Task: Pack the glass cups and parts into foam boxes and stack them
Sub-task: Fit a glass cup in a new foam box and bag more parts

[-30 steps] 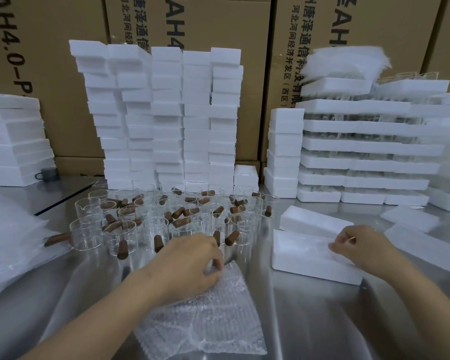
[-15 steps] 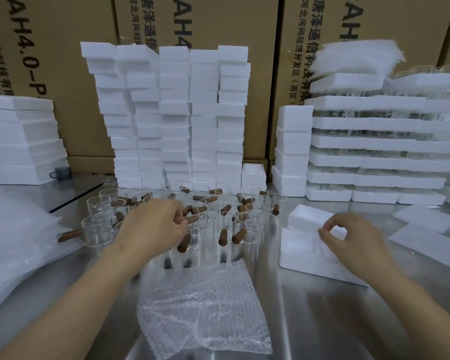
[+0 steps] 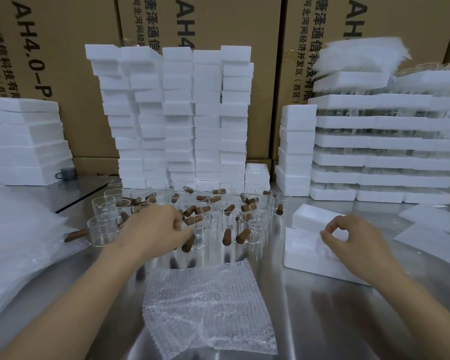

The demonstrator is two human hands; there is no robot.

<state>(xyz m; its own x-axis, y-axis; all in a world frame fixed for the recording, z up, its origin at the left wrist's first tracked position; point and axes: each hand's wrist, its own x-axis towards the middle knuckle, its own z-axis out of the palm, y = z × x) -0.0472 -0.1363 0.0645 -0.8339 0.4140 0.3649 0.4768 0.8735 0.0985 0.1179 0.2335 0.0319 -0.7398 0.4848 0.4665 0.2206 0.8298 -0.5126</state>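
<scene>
The left grip [image 3: 153, 229] hides its fingertips among the glass cups [image 3: 103, 228] at 11 o'clock. The right grip [image 3: 353, 240] covers part of a foam box [image 3: 302, 255].

You had one view, worn on your head, and it looked forward and down over the worktop [image 3: 322, 320] from close in. The wide lens bowed the edges of the frame. Your forearms came in from 7 and 5 o'clock, with the left hand [image 3: 153, 229] and right hand [image 3: 359, 242] just below centre. The glass cups [image 3: 231, 211] sat near the middle, the foam stacks [image 3: 182, 113] rose at 12 o'clock, and the cardboard cartons [image 3: 70, 61] closed off the far side.
</scene>
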